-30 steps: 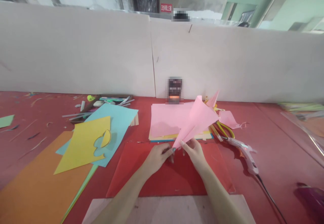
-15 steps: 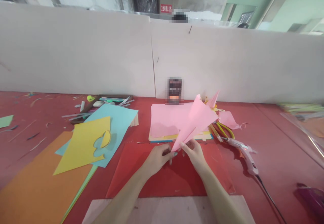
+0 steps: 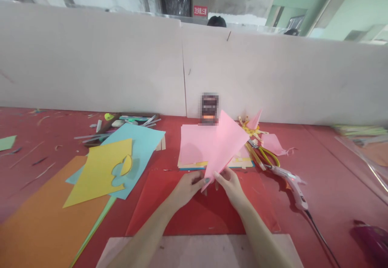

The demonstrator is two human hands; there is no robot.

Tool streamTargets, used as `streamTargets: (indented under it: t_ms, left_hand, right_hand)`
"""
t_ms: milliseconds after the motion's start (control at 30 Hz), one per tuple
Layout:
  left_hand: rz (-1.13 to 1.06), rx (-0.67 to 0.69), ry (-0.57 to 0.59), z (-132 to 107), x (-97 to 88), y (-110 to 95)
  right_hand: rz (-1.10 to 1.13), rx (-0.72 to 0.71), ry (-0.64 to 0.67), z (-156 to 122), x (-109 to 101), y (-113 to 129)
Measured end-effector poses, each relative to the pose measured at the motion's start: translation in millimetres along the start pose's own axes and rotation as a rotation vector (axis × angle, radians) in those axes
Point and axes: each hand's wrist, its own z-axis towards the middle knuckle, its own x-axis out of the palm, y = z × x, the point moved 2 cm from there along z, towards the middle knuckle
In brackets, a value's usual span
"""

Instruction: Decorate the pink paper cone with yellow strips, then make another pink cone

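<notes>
A pink sheet of paper [image 3: 226, 142], rolled into a cone, stands tilted between my hands with its narrow tip toward me. My left hand [image 3: 191, 186] pinches the cone near its tip, thumb on the front. On the other side, my right hand [image 3: 229, 185] grips the cone's lower edge between thumb and fingers. Beneath both hands lies a red mat [image 3: 182, 215]. Just behind them is a stack of pink sheets [image 3: 195, 144], partly hidden by the cone.
Right of the stack are yellow-handled pliers [image 3: 268, 152], a glue gun [image 3: 292, 183] with a cord, and a small pink cone on a yellow ring [image 3: 254, 122]. Yellow [image 3: 97, 171], blue [image 3: 145, 138] and orange [image 3: 45, 215] sheets lie left. A white partition [image 3: 121, 62] stands behind.
The paper cone has swung left and turned, so its wide end now leans less to the right. My left thumb has moved onto the front of the cone near its tip.
</notes>
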Motion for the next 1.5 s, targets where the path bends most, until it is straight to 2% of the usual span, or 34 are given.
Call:
streamTargets:
  t_ms: [167,333,500,733,933,1100,1500]
  left_hand:
    - [-0.030,-0.006,-0.027,0.5,1.6,4.4]
    - [-0.062,0.017,0.010,-0.6,3.7,1.1]
    - [-0.111,-0.001,-0.002,1.8,3.0,4.5]
    - [0.028,0.011,-0.078,2.6,1.7,9.2]
    - [0.090,0.031,-0.045,0.5,2.5,1.4]
    - [0.094,-0.023,-0.032,-0.4,0.2,0.0]
    - [0.029,-0.004,-0.042,2.9,-0.5,6.2]
  right_hand:
    - [0.023,0.018,-0.073,-0.6,-1.7,-1.0]
    - [0.012,0.043,-0.064,-3.3,1.6,6.9]
    - [0.009,0.025,-0.022,-3.3,2.6,7.8]
    - [0.001,0.059,-0.057,-2.3,1.5,4.9]
    - [-0.001,0.058,-0.095,-3.9,1.8,8.7]
    - [0.038,0.049,-0.077,-3.2,2.0,7.9]
    - [0.083,0.046,-0.118,-1.1,-1.6,-0.1]
